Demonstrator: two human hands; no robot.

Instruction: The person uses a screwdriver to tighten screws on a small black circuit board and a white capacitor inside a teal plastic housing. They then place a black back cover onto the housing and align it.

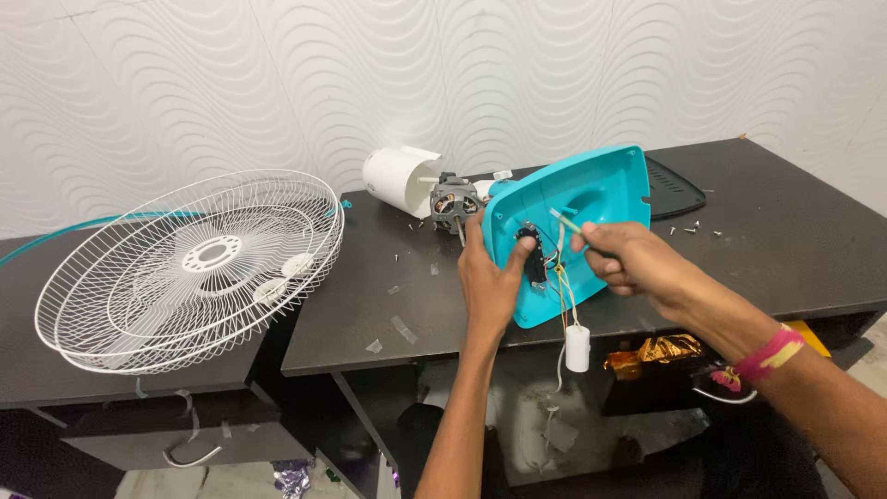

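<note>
While the left hand (492, 277) grips the edge of the turquoise fan base (577, 212), thumb pressed by the black part (533, 254) inside it, the right hand (624, 259) is clenched around a thin tool (565, 222), its tip poking into the base. Coloured wires (561, 296) spill out below, and a small white capacitor (577, 348) dangles from them past the dark table (795, 240) edge. Behind sits the motor (453, 203) with its white housing (397, 177). Far left lie the white fan grilles (194, 268).
</note>
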